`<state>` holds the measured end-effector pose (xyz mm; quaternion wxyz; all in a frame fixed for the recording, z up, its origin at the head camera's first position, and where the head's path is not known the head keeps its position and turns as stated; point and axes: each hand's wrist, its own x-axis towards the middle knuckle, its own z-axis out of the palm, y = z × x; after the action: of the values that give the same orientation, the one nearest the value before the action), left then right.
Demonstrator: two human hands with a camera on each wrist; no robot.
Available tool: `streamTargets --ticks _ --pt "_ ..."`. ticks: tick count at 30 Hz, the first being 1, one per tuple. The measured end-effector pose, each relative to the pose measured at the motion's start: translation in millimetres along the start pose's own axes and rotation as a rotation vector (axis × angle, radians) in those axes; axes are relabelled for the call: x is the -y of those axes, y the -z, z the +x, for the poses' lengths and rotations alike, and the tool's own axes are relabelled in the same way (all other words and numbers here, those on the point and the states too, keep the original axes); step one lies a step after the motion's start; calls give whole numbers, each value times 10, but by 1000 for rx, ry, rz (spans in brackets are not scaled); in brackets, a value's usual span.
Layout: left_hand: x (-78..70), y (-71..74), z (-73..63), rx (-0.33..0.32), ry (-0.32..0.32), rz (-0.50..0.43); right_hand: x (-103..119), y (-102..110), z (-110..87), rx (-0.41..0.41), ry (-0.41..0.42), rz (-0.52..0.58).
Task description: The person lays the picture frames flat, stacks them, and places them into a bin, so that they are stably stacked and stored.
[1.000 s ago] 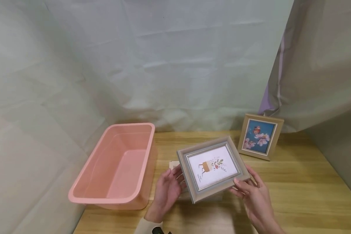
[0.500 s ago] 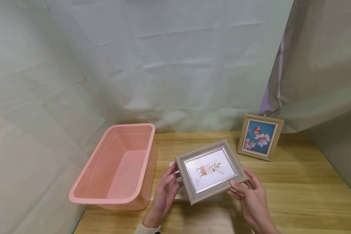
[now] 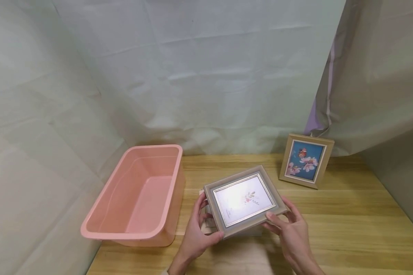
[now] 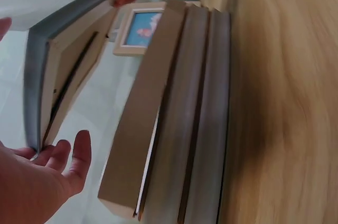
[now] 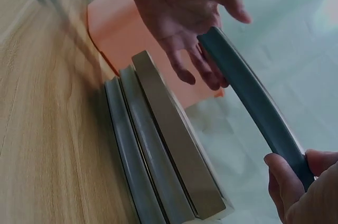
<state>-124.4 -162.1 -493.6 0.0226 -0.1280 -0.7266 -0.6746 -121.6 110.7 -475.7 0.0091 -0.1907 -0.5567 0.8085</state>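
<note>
Both hands hold a grey-brown picture frame (image 3: 242, 198) tilted above a stack of frames, its white flower print facing up with glare on it. My left hand (image 3: 196, 237) holds its left side, thumb at the near corner and fingers along the edge. My right hand (image 3: 292, 235) pinches the right near corner between thumb and fingers. In the left wrist view the held frame's hollow back (image 4: 79, 71) shows. Below it lies the stack, a brown flat piece (image 4: 137, 123) over two grey frames (image 4: 203, 113); the head view mostly hides it.
A pink plastic tub (image 3: 172, 191) stands to the left on the wooden table (image 3: 358, 221). At the back right, a gold-edged picture frame (image 3: 325, 162) with a blue flower picture stands upright. Pale cloth (image 3: 210, 88) hangs behind.
The held picture frame has shifted slightly left and its tilt has changed, so glare now covers the print. The left hand's thumb has come onto the near left corner.
</note>
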Motion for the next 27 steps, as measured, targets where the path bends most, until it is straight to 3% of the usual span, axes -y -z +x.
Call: streamTargets --ticks 4,7,13,27 --pt "18 -18 -28 -27 -3 165 -5 -43 -5 11 11 -14" --pt "14 -28 -33 -49 -43 268 5 -80 -30 22 24 -30" --pt "9 -17 -23 -90 -52 419 -7 -127 -58 44 43 -89" --pt "74 163 23 -48 -70 405 22 -62 -18 100 84 -466"
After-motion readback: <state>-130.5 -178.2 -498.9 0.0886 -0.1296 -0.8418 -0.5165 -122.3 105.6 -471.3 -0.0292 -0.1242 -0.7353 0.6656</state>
